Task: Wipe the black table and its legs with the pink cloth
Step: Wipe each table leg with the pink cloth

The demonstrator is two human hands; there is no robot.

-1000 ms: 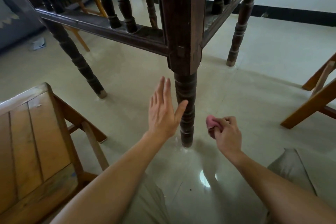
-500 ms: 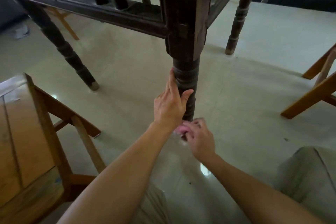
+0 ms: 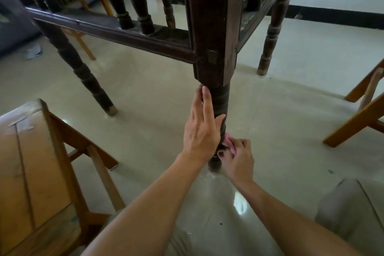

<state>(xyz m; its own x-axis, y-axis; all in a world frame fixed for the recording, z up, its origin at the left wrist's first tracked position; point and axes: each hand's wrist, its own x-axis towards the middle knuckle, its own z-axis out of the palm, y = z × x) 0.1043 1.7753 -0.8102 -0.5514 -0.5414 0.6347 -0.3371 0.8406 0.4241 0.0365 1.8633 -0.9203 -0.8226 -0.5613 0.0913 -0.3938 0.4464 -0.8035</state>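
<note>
Looking down through the head camera, the view takes in the near corner of the black table from low down, with its near leg standing upright in the middle of the frame. A dark lower rail runs off to the left from this corner, and another runs back to the right. Pale glossy floor lies open on both sides of the near leg. A wooden chair stands close on the left. The slanted legs of another wooden chair stand well apart on the right. Two further table legs stand behind, one at back left and one at back right.

The left hand lies flat against the left side of the near leg. Its fingers are straight and point up towards the square block of the corner, and its thumb rests across the front of the turned part.

The right hand is lower, just beside the leg near its foot. Its fingers are curled and pinch the pink cloth, bunched small, against the right side of the leg. Only a little of the cloth shows above the knuckles. Both forearms reach in from the bottom edge, with a knee in grey trousers at lower right.
</note>
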